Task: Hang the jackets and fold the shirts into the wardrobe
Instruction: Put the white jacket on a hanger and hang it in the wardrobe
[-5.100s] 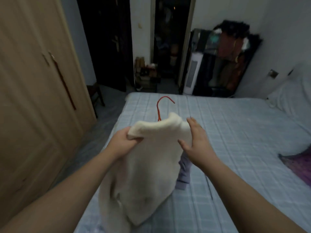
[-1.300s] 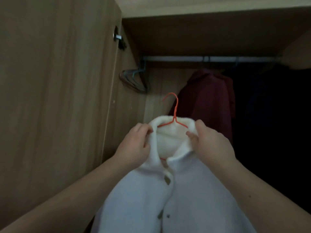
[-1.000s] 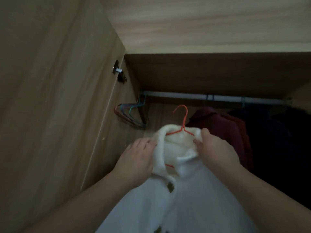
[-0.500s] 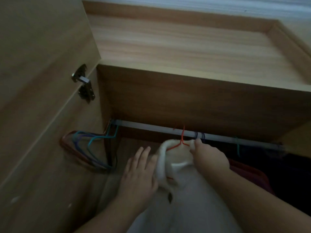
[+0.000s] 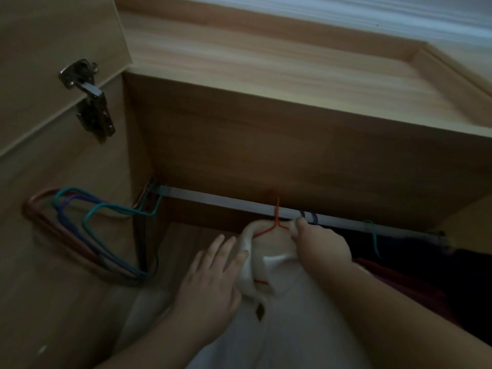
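White fleece jacket (image 5: 282,323) on a thin red wire hanger (image 5: 275,225): right hand (image 5: 319,245) pinches the collar beside the hook, left hand (image 5: 210,283) rests flat, fingers straight, against the collar's other side. Hook meets the pale metal wardrobe rail (image 5: 231,201); seating unclear. Confirm it sits before letting go, apart from the bundled coloured empty hangers (image 5: 87,230).

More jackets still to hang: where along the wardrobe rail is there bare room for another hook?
Bare rail runs between the empty hangers bunched at its left end and the orange hanger carrying the white jacket. Right of that it is crowded: purple hooks, a teal hook and dark clothes.
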Available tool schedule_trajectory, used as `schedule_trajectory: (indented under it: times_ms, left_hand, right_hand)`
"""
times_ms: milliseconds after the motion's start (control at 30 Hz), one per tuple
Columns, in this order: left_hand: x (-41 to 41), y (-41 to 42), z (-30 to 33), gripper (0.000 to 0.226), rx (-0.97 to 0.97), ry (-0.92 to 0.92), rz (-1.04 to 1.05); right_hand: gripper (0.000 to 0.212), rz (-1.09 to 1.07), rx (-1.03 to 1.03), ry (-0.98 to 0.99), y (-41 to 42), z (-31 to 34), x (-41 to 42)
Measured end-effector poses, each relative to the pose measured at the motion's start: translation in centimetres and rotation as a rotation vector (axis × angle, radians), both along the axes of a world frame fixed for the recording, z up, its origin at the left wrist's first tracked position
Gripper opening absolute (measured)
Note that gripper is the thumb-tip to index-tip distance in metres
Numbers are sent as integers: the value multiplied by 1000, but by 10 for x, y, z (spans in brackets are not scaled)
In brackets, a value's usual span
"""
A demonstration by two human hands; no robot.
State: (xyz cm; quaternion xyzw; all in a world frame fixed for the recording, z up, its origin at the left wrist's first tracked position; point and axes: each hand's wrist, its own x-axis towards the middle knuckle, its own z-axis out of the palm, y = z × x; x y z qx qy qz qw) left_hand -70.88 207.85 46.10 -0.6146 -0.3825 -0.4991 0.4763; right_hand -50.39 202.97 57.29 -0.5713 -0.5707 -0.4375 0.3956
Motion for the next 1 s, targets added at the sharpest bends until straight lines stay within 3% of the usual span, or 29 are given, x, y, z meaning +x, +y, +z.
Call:
schedule_trajectory:
  times_ms: [200,367,500,667,1000]
  left_hand:
    - [1,-8,-9,63,-20,4,13]
    - [2,-29,-21,59,-31,6,-4]
    - [7,-47,-34,56,-43,11,-9]
    - [25,-67,-57,62,-47,44,-142]
    - [100,-183,-135,65,-208,96,-367]
  right_hand:
    - [32,-43,-71,-22,-11,-10,-11]
    - [27,-53,-6,-114,-17,-36,-10]
    - [50,-65,51,-141,-35,-52,-6]
    - [59,-148,-4,-260,-79,-107,11]
    - [63,-272,-189,-126,-225,-236,88]
